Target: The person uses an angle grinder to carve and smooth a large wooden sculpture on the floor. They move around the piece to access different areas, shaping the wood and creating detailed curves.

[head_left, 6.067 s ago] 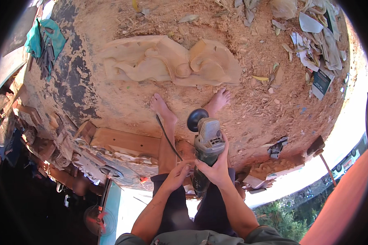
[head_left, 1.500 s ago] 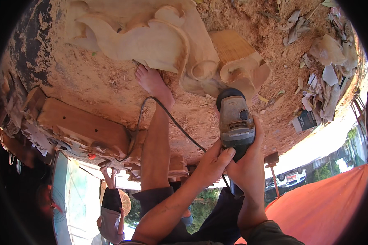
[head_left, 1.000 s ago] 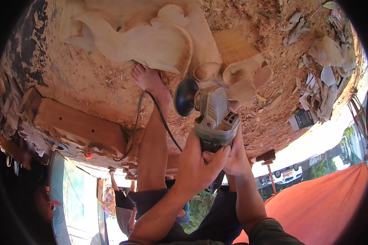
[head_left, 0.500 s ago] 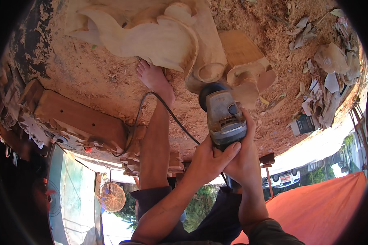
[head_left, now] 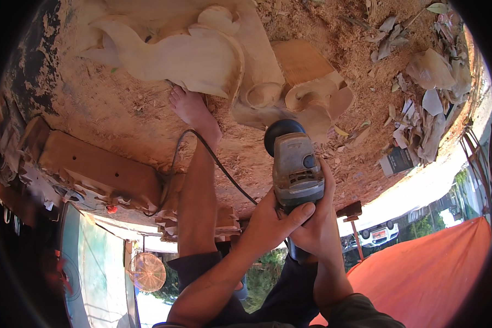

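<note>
Both of my hands hold an angle grinder with a grey, dusty head. Its round black disc points away from me, close to the near edge of a pale wood carving; whether they touch, I cannot tell. My left hand wraps the tool body from the left, thumb laid across it. My right hand grips from the right, fingers partly hidden behind the tool. The carving has curling scroll shapes and a rounded knob near the grinder. A black cord loops away to the left.
My bare foot rests by the carving on ground covered in sawdust. A long wooden beam lies at the left. Wood scraps and leaves are piled on the right. An orange tarp spreads at lower right.
The grinder in my hands has drawn back slightly toward me, away from the carving's edge. The whole view has shifted a little, moving the carving left and up in the picture.
</note>
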A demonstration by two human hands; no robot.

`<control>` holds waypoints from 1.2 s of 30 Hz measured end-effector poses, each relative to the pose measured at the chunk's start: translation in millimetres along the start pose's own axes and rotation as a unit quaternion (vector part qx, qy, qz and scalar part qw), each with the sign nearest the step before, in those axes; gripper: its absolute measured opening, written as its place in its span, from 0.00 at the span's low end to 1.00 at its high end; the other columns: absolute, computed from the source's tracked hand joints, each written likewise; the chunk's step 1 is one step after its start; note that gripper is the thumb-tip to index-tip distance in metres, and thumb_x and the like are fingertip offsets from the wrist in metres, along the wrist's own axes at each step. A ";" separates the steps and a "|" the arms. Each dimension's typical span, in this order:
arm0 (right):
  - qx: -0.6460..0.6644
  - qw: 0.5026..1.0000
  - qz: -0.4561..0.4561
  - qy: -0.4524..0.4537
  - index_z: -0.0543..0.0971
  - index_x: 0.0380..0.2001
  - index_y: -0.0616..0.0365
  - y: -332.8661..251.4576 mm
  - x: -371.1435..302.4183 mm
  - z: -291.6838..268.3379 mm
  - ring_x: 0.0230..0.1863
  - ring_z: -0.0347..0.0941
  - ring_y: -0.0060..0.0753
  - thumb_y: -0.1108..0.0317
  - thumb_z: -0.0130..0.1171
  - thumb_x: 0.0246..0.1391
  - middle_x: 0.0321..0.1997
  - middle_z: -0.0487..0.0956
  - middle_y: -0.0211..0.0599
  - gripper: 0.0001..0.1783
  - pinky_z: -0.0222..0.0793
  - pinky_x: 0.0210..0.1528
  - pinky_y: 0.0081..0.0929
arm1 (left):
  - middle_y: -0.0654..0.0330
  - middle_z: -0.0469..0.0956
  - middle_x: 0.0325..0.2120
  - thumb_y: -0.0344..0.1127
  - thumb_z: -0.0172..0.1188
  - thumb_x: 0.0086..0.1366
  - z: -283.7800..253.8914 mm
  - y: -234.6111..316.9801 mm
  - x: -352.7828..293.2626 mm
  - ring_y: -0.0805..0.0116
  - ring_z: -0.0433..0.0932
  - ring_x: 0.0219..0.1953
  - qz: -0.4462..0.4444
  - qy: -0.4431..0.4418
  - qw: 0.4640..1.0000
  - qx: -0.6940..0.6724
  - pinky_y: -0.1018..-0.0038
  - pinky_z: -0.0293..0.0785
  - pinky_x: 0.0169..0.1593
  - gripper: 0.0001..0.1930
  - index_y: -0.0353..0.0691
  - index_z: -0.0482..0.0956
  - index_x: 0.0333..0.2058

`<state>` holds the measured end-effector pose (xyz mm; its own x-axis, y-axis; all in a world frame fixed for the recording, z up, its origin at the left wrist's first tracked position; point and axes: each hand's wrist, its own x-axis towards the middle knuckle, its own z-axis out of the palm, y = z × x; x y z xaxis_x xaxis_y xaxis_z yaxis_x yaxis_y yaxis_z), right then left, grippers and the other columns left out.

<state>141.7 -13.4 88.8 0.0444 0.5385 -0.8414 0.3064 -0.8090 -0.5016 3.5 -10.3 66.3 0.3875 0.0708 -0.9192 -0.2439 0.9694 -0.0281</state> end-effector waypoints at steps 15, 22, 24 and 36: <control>-0.073 0.992 -0.073 0.067 0.49 0.79 0.65 14.5 16.8 6.6 0.60 0.79 0.72 0.66 0.73 0.54 0.65 0.75 0.70 0.57 0.78 0.57 0.53 | 0.56 0.81 0.58 0.45 0.73 0.71 1.9 -11.0 21.3 0.68 0.79 0.59 0.082 0.012 0.996 -0.039 0.68 0.74 0.65 0.32 0.33 0.73 0.65; 0.045 0.999 0.003 0.021 0.50 0.80 0.58 7.2 16.1 13.0 0.53 0.81 0.79 0.66 0.69 0.55 0.56 0.81 0.71 0.55 0.79 0.54 0.57 | 0.55 0.83 0.54 0.46 0.73 0.72 0.4 4.2 5.6 0.68 0.80 0.56 0.047 0.090 0.994 0.047 0.70 0.76 0.62 0.31 0.32 0.75 0.63; 0.040 0.998 0.037 -0.023 0.50 0.80 0.57 -2.0 14.4 6.7 0.55 0.80 0.79 0.67 0.68 0.55 0.59 0.79 0.71 0.54 0.79 0.54 0.56 | 0.55 0.83 0.54 0.48 0.72 0.72 -1.5 2.9 -2.1 0.69 0.80 0.56 0.038 0.101 0.993 0.047 0.70 0.76 0.62 0.31 0.32 0.74 0.63; -0.025 0.994 -0.074 0.075 0.53 0.78 0.66 36.6 -0.6 -2.5 0.63 0.77 0.74 0.67 0.75 0.51 0.67 0.74 0.70 0.57 0.77 0.60 0.52 | 0.51 0.74 0.60 0.54 0.71 0.71 9.4 -25.1 29.4 0.63 0.74 0.62 0.132 0.019 0.991 0.034 0.64 0.71 0.67 0.45 0.35 0.55 0.72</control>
<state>155.2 -42.8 71.4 0.1361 0.6828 -0.7178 0.3673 -0.7077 -0.6036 29.4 -30.3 43.6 0.2841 0.3157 -0.9053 -0.2712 0.9321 0.2400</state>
